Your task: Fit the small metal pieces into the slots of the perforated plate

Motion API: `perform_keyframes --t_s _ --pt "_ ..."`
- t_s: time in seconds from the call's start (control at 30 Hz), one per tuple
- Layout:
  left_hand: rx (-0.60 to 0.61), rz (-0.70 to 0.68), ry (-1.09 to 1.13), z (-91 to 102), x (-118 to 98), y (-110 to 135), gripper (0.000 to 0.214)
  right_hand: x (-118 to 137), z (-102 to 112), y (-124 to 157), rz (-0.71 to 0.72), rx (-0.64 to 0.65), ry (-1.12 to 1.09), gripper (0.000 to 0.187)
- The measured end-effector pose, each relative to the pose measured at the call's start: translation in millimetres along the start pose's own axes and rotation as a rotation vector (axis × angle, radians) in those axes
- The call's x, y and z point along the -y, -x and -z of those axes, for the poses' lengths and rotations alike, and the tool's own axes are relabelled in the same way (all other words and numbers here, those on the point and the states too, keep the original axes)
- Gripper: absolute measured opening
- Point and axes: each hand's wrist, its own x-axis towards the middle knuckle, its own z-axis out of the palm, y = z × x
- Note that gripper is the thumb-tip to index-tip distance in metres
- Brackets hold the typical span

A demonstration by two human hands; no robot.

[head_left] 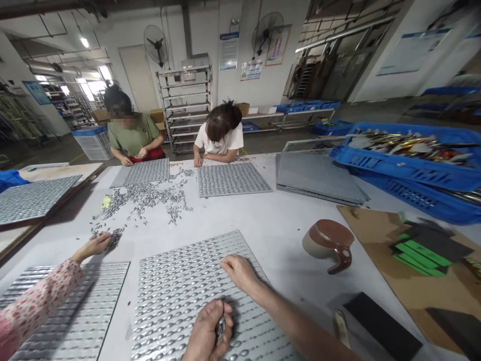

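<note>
No wording can be read for certain. A blue-headed notice (229,50) on the wall bears small lines of print. Beside it, a white sheet (251,70) shows a small yellow patch at its left, possibly a warning triangle. A framed poster (281,46) behind the fan carries red characters, too blurred to make out. A co-worker's white T-shirt (237,136) has a dark chest print, likewise illegible.
</note>
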Motion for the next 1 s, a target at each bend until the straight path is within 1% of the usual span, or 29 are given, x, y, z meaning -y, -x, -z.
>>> perform_keyframes --t_s 0.1,0.17,0.23,0.33,0.43,0.5,0.6,0.7,0.9,1.0 --pt "0.018 -0.011 -0.015 0.5 0.7 -1.0 0.061 1.0 -10.1 0.7 -0.049 -0.009 0.048 0.022" --pt "0.025 -0.019 -0.014 1.6 2.2 -2.5 0.059 0.4 -13.6 0.8 -0.072 -0.016 0.063 0.013" --pt "0.026 -0.017 -0.005 2.8 3.3 -4.1 0.061 -2.1 -12.5 -0.7 -0.08 -0.022 0.06 0.004" --pt "0.037 -0.026 0.005 4.7 3.6 -5.6 0.062 -9.7 -2.6 -5.6 -0.043 -0.022 0.013 0.008" --pt "0.029 -0.03 0.0 6.8 3.7 -6.4 0.064 -17.6 10.1 -10.9 0.003 -0.026 -0.014 0.022" --pt "0.009 -0.014 0.0 7.9 4.7 -7.6 0.065 -19.6 15.2 -13.6 0.033 -0.023 -0.015 0.02" --pt "-0.002 -0.001 -0.003 9.3 8.7 -11.8 0.065 -16.8 15.6 -16.9 0.088 0.016 -0.022 0.015" --pt "0.007 -0.016 -0.007 11.7 14.2 -17.7 0.066 -12.6 12.5 -20.0 0.117 0.059 -0.02 0.016" --pt "0.031 -0.051 0.007 17.7 18.6 -27.0 0.065 -13.1 12.5 -27.6 0.124 0.106 -0.034 0.016" --pt "0.076 -0.041 -0.015 18.3 17.6 -29.6 0.066 -10.3 15.8 -31.8 0.112 0.106 -0.048 0.014"
